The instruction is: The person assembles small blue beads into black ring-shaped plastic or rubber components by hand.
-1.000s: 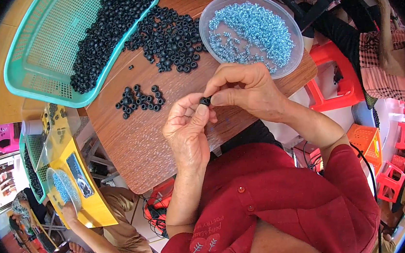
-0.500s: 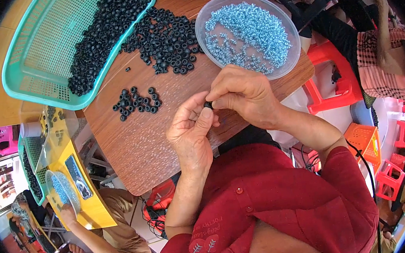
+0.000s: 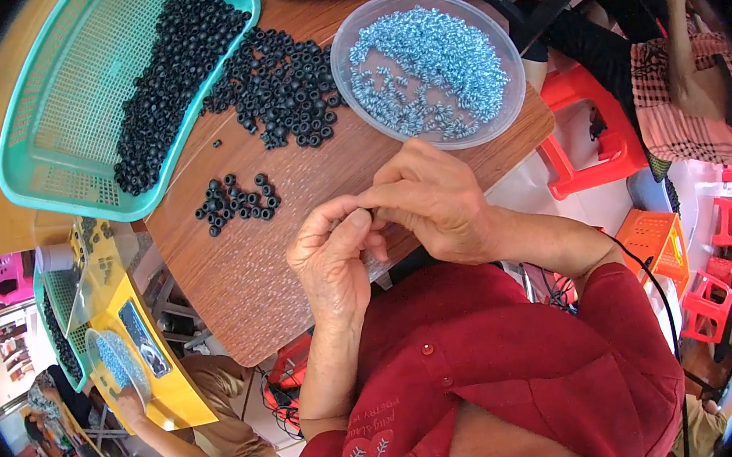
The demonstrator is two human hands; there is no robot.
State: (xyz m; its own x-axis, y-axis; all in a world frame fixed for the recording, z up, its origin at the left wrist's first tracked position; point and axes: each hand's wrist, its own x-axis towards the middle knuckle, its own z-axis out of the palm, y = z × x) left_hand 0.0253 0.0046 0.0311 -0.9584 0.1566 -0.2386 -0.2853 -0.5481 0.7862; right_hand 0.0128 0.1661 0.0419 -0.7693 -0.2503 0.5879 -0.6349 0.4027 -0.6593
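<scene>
LH [image 3: 329, 260] | RH [image 3: 436, 206] | pinch blk pc [image 3: 372, 214] (prob. ring, mostly hid)

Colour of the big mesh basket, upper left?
Turquoise green; the mesh basket shows best in the head view.

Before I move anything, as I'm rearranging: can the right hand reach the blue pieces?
Likely yes: the right hand is near the uncovered round tub; nothing visibly blocks the blue pieces, though that hand looks occupied.

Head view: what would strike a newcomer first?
Probably the round clear plastic tub of shiny light-blue pieces, upper right. The turquoise plastic mesh basket of small black rings stands out too, upper left. Near the middle, the bare left hand and right hand are close together.
</scene>
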